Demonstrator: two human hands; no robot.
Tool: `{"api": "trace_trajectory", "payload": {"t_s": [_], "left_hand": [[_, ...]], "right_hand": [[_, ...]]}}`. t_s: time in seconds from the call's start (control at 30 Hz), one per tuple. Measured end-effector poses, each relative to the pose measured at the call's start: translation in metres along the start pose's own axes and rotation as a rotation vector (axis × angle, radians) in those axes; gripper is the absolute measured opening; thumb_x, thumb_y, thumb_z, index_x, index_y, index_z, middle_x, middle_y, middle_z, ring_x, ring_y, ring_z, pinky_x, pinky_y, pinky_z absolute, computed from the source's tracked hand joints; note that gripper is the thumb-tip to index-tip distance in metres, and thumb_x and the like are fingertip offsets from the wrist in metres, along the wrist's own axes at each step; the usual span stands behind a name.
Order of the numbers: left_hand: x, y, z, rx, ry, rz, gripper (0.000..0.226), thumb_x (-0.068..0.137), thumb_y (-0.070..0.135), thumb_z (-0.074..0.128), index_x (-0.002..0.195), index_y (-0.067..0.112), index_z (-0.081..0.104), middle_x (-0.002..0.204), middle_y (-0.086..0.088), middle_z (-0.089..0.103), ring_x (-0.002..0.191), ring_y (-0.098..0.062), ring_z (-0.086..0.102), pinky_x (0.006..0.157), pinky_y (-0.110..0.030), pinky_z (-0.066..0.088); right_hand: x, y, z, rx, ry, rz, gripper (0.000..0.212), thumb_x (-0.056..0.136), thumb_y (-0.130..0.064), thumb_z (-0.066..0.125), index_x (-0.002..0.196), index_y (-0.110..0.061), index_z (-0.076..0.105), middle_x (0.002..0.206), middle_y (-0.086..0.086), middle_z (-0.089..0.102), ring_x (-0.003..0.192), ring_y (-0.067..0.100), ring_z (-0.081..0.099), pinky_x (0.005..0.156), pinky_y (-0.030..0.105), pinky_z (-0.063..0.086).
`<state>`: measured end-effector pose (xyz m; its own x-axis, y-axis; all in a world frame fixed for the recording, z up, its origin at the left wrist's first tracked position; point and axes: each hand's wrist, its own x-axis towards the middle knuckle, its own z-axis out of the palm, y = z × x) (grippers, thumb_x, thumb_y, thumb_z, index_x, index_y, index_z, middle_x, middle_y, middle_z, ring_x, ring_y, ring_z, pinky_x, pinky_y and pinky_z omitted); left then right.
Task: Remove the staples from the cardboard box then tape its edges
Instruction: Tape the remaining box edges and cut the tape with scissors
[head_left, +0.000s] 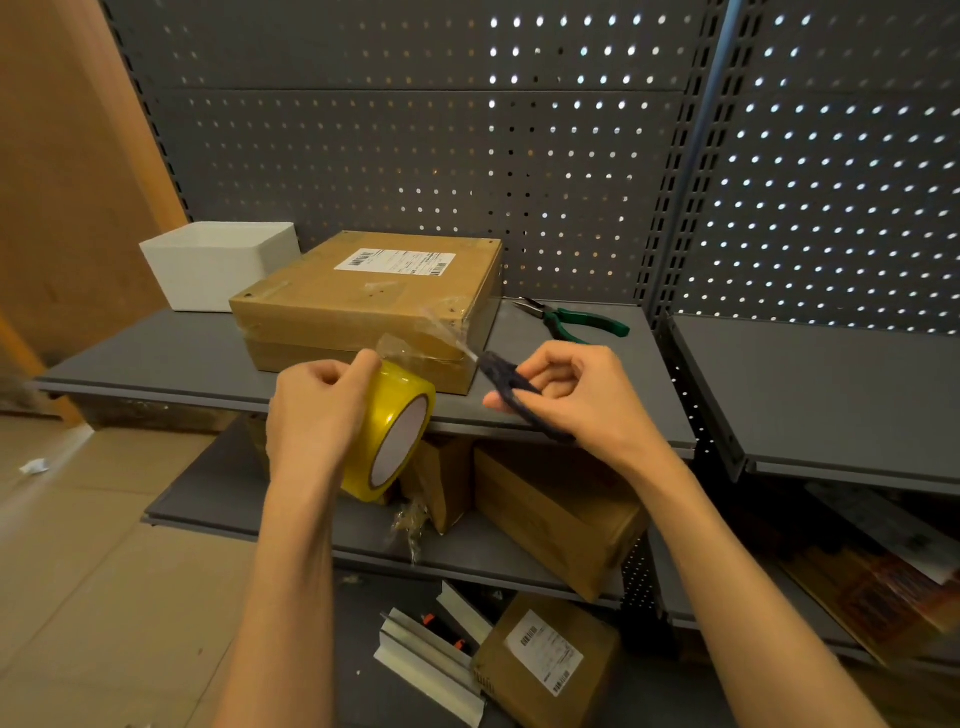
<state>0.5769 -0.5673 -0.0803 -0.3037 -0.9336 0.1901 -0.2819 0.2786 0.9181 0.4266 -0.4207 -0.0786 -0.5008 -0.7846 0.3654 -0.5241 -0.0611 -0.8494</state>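
Shelf (156, 358) bears cardboard box (363, 306); left hand (311, 415) grips tape roll (392, 431), right hand (582, 400) scissors (511, 387).

Storage bay, grey metal shelving against perforated backing.

Grey pegboard back panel (415, 130) with light shining through holes toward the right; slotted upright (675, 182) between two bays. Grey upper shelf (156, 358), lower shelf (218, 499) beneath it, neighbouring shelf (810, 395) to the right. Brown wooden panel (62, 156) at left. Tan floor (78, 597), a small white scrap (35, 466) lying on it.
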Motion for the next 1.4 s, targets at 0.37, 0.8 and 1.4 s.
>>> {"api": "trace_trajectory", "payload": {"t_s": [0.37, 0.8, 1.4], "left_hand": [[0.002, -0.001, 0.003, -0.025, 0.083, 0.058, 0.039, 0.081, 0.041, 0.056, 0.049, 0.017, 0.052, 0.050, 0.002, 0.039, 0.052, -0.013, 0.038, 0.052, -0.028, 0.030], [0.004, -0.002, 0.003, -0.093, 0.057, 0.029, 0.043, 0.080, 0.047, 0.060, 0.049, 0.018, 0.053, 0.040, 0.010, 0.038, 0.046, -0.007, 0.037, 0.050, -0.027, 0.029], [0.001, 0.003, -0.011, -0.169, -0.095, -0.041, 0.044, 0.078, 0.053, 0.062, 0.066, 0.011, 0.062, 0.068, -0.001, 0.051, 0.060, -0.007, 0.043, 0.055, -0.025, 0.033]], "right_hand": [[0.011, 0.022, -0.014, -0.131, 0.366, 0.128, 0.028, 0.074, -0.033, 0.077, 0.086, -0.012, 0.065, 0.071, -0.003, 0.067, 0.064, 0.007, 0.064, 0.054, 0.016, 0.051], [0.014, 0.039, 0.006, -0.694, 0.384, 0.224, 0.034, 0.086, -0.033, 0.064, 0.108, -0.008, 0.066, 0.097, 0.008, 0.068, 0.084, 0.018, 0.061, 0.066, 0.021, 0.040], [0.024, 0.033, 0.019, -0.983, 0.217, 0.315, 0.038, 0.094, -0.038, 0.050, 0.108, -0.005, 0.063, 0.099, 0.013, 0.064, 0.091, 0.024, 0.058, 0.063, 0.027, 0.040]]}}
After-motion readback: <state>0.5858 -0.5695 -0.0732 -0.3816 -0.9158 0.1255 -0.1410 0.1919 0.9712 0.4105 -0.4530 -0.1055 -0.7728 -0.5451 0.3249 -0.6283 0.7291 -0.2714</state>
